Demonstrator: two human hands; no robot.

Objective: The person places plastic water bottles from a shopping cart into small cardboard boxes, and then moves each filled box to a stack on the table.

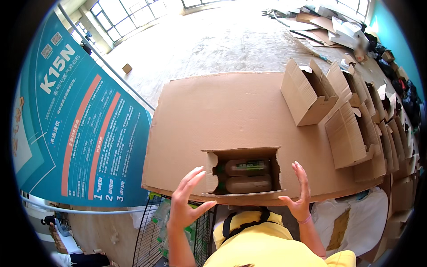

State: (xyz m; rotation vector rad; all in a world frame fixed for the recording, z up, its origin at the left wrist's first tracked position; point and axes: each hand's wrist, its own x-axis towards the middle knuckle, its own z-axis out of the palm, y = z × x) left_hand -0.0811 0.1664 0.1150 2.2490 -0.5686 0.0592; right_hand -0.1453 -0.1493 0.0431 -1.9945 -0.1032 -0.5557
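On the cardboard-topped table (222, 113), close to me, an open cardboard box (276, 175) stands with its opening facing up. Inside it a plastic bottle (247, 167) with a green label lies on its side, and a second bottle (248, 184) lies nearer to me. My left hand (183, 202) hovers by the box's left end, fingers spread, holding nothing. On the other side, my right hand (300, 202) is also spread and empty, just beyond the right end. Neither hand visibly grips the box. Shadow hides the bottom of the box.
Several open cardboard boxes (307, 95) crowd the table's right side and beyond. Below left, a black wire basket (147, 238) holds several green-capped bottles (162, 218). A large blue banner (84, 133) stands on the left. White sacking (367, 218) lies at lower right.
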